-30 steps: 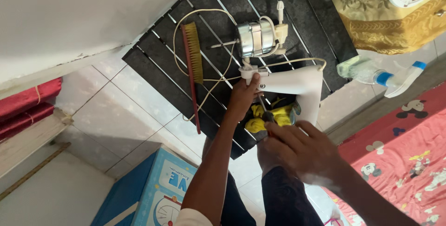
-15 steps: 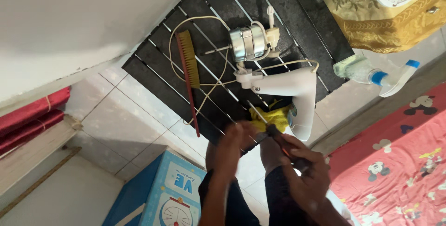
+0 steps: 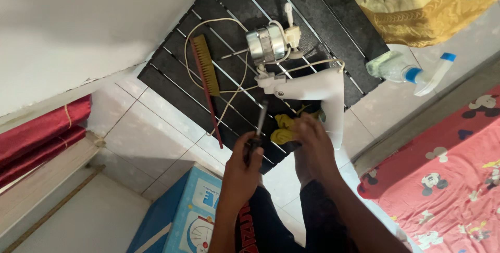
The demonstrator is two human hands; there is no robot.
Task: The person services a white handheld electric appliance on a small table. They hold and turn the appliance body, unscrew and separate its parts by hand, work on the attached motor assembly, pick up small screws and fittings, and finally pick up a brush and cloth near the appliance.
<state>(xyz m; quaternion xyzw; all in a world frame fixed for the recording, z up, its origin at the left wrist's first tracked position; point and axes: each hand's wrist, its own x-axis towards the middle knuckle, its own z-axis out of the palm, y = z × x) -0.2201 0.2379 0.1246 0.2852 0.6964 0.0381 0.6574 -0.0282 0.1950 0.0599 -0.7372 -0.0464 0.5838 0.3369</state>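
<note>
My left hand [image 3: 244, 163] is closed around a dark-handled screwdriver [image 3: 259, 123] whose shaft points up toward a white fan stand [image 3: 317, 90]. The stand lies on a black slatted mat [image 3: 234, 3]. My right hand [image 3: 312, 141] rests on a crumpled yellow cloth [image 3: 282, 128] just below the stand, fingers bent over it. A silver fan motor [image 3: 266, 45] with a white fitting sits above the stand, joined to it by a cream cord [image 3: 208, 24] looping over the mat.
A brush with a red handle [image 3: 205, 78] lies left of the cord. A spray bottle [image 3: 406, 70] lies on the tiles at right, a gold cloth [image 3: 416, 8] above it. A blue box [image 3: 179, 216] stands near my legs. Red patterned bedding [image 3: 453, 175] lies right.
My left hand came back from the white stand to the yellow cloth, took the screwdriver and now holds it pointing at the stand. My right hand shifted onto the yellow cloth.
</note>
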